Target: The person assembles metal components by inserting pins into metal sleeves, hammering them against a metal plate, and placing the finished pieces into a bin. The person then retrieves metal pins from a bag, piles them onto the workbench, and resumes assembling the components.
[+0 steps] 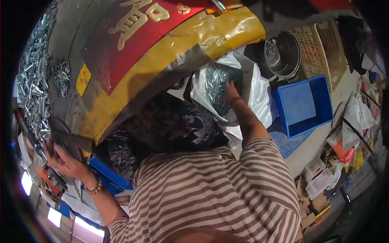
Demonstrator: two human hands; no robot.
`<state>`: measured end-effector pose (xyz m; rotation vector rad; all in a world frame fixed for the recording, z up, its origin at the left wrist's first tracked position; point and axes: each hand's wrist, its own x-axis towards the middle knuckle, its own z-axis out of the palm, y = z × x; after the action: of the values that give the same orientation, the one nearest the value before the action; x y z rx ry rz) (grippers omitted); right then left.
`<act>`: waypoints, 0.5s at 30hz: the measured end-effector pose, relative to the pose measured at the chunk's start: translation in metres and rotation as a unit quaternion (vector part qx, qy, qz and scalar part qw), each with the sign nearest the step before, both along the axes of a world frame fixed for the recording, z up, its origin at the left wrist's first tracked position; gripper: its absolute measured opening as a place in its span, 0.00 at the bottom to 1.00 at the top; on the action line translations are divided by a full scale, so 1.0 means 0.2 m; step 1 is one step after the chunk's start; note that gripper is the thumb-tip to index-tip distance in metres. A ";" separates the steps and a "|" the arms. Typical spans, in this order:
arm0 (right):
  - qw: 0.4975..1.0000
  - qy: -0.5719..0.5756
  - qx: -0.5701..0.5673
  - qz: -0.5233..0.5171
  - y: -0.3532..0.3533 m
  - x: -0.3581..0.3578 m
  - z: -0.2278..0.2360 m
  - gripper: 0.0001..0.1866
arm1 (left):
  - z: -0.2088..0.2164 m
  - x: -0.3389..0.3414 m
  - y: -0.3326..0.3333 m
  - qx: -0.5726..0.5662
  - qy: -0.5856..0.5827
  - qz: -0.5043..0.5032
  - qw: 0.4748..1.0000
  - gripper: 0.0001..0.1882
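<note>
My right hand [232,91] reaches down into a white plastic sack [261,95] filled with thin, shiny metal pins [219,87], perhaps nails or screws. Its fingertips are hard to make out against the pins, so I cannot tell whether it grips any. My left hand [67,162], with a beaded bracelet on the wrist, is at the far left with its fingers stretched out. It lies next to a dark bar-like handle [75,139] and below a big heap of silvery metal tubes or sleeves [34,81] on the bench.
A smaller pile of dark screws [60,77] lies beside the heap. Yellow tape [227,30] and a red sheet [162,24] cover the bench edge. A blue bin [304,105], a black bucket [289,52] and a plastic basket [312,44] stand right of the sack. Cardboard scraps [318,202] lie at lower right.
</note>
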<state>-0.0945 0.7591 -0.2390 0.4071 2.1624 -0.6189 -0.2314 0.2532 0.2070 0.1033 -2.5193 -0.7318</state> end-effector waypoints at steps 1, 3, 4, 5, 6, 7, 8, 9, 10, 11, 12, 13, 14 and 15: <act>1.000 0.000 -0.003 0.001 0.00 0.01 0.01 0.66 | 0.00 0.00 0.00 0.003 -0.008 -0.001 1.000 0.22; 1.000 0.017 -0.014 0.001 -0.01 -0.03 0.16 0.62 | -0.01 0.00 0.00 -0.002 -0.007 0.001 1.000 0.21; 1.000 0.017 -0.016 0.000 0.01 -0.05 0.13 0.62 | -0.01 -0.01 0.00 -0.002 -0.006 0.002 1.000 0.21; 0.999 0.001 -0.011 0.032 0.04 -0.08 0.11 0.61 | -0.01 -0.01 -0.01 -0.003 -0.008 0.001 1.000 0.21; 0.998 -0.015 -0.007 0.064 0.07 -0.07 0.09 0.59 | 0.00 -0.01 -0.02 -0.026 -0.010 0.004 1.000 0.22; 0.998 -0.018 -0.009 0.062 0.07 -0.04 0.09 0.59 | 0.00 -0.01 -0.03 -0.048 -0.013 0.007 0.999 0.23; 0.996 -0.015 -0.001 0.091 0.07 -0.05 0.09 0.58 | 0.00 -0.01 -0.02 -0.049 -0.013 0.008 0.999 0.23; 0.993 -0.012 0.006 0.120 0.07 -0.05 0.09 0.56 | 0.00 0.00 -0.01 -0.050 -0.012 0.010 0.999 0.23; 0.993 -0.012 0.005 0.121 0.06 -0.04 0.10 0.56 | 0.00 0.00 0.00 -0.051 -0.012 0.013 0.999 0.22; 0.991 -0.026 -0.003 0.129 0.03 -0.02 0.17 0.55 | 0.00 0.00 0.00 -0.052 -0.012 0.014 0.999 0.22; 0.990 -0.039 -0.012 0.137 0.01 -0.01 0.21 0.54 | -0.01 0.00 0.00 -0.041 -0.011 0.009 0.999 0.22; 0.990 -0.039 -0.013 0.137 0.02 0.03 0.14 0.54 | -0.01 0.00 0.00 -0.031 -0.011 0.004 0.999 0.23; 0.988 -0.009 0.000 0.154 0.05 0.09 0.05 0.51 | 0.00 -0.01 -0.01 -0.028 -0.011 0.004 1.000 0.23; 0.985 0.022 0.009 0.171 0.05 0.10 0.03 0.49 | 0.00 -0.01 -0.01 -0.040 -0.010 0.008 0.999 0.23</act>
<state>-0.0753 0.7692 -0.2335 0.0263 2.2113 -0.4179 -0.2329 0.2508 0.2066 0.1037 -2.5603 -0.6243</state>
